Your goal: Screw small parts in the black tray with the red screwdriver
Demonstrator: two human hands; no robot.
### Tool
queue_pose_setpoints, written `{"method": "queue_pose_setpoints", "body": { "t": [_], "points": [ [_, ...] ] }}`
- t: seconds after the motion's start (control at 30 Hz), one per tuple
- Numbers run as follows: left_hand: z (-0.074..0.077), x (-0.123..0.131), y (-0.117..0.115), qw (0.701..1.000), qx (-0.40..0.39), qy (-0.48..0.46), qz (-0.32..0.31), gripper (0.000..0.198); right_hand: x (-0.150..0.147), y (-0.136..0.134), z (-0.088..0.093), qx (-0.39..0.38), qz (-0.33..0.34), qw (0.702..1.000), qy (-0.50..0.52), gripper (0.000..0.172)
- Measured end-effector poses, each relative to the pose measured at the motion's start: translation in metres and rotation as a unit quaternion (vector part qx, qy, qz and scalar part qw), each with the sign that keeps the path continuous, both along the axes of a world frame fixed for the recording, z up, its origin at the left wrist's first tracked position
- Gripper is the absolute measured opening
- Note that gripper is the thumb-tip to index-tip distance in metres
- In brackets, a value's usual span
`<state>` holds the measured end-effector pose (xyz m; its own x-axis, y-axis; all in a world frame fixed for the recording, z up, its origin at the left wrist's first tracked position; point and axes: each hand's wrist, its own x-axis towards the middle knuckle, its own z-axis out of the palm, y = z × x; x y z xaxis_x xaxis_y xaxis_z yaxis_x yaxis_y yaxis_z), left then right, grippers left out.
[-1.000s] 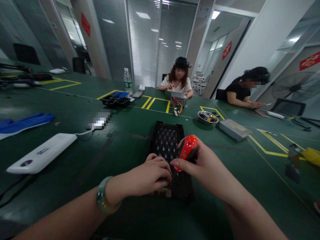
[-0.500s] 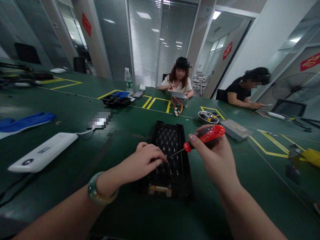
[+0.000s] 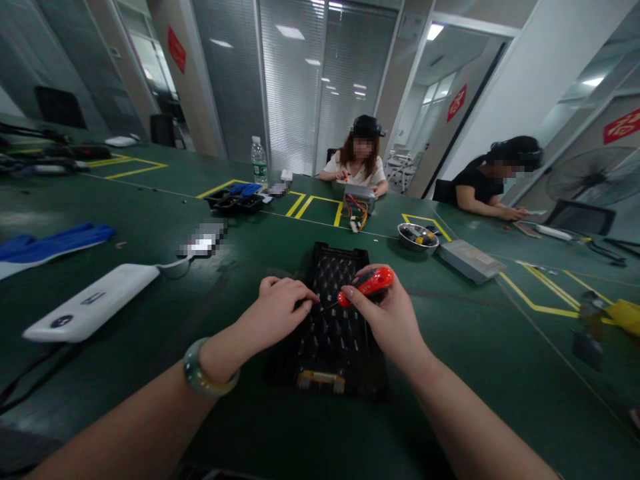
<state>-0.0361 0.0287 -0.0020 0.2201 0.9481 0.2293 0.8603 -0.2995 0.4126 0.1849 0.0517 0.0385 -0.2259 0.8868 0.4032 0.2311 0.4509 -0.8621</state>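
Screwdriver (image 3: 369, 284): red handle, thin dark shaft, held low over the far half of a black tray (image 3: 327, 347) that lies flat at the middle of the table's (image 3: 475, 347) near edge. Right hand (image 3: 389, 321) wraps the handle, thumb along the top, fingers closed around it, shaft slanting down-left toward the tray's mesh. Left hand (image 3: 276, 312) rests on the tray's left rim, fingers curled close with the tips together beside the shaft's tip; whether they pinch anything small I cannot tell. Judged: the screwdriver is light and stiff, the glossy moulded handle a bit slick, best gripped at its fat middle; the tip is fine and could skid. The tray looks like rigid plastic, an oblong with raised walls and a diamond grid floor, light enough to slide on the smooth green top unless pinned at the rim. Pale green bangle (image 3: 203, 377) on the left wrist. Toward the left edge, a white slab-shaped device (image 3: 93, 310) with a cable. Beyond the tray, right, a steel bowl (image 3: 417, 235) and a flat grey box (image 3: 470, 259). Two other people sit at the far edge.
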Motion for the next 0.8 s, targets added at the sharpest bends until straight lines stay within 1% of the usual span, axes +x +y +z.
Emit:
{"method": "queue_pose_setpoints", "body": {
  "t": [0.1,0.23,0.37,0.47,0.57,0.73,0.8],
  "points": [
    [-0.001,0.0,0.0,1.0,-0.012,0.002,-0.01,0.024,0.0,0.001,-0.001,-0.011,0.002,1.0,0.002,0.032],
    [-0.002,0.001,-0.001,0.998,-0.032,0.008,-0.045,0.026,0.003,0.001,0.004,-0.015,-0.003,1.0,0.026,0.031],
    [0.0,0.003,-0.005,0.994,-0.048,-0.005,-0.095,0.028,0.009,0.0,0.015,-0.003,-0.02,0.998,0.06,0.027],
    [0.004,0.007,-0.01,0.988,-0.068,-0.032,-0.132,0.03,0.014,-0.003,0.025,0.015,-0.047,0.997,0.06,0.026],
    [0.007,0.014,-0.013,0.981,-0.102,-0.062,-0.156,0.033,0.019,-0.008,0.035,0.028,-0.061,0.996,0.055,0.025],
    [0.005,0.024,-0.013,0.967,-0.151,-0.092,-0.186,0.019,0.024,-0.019,0.047,0.035,-0.06,0.996,0.052,0.02],
    [0.005,0.025,-0.013,0.962,-0.166,-0.098,-0.192,0.018,0.025,-0.023,0.051,0.034,-0.055,0.996,0.055,0.018]
  ]
}}
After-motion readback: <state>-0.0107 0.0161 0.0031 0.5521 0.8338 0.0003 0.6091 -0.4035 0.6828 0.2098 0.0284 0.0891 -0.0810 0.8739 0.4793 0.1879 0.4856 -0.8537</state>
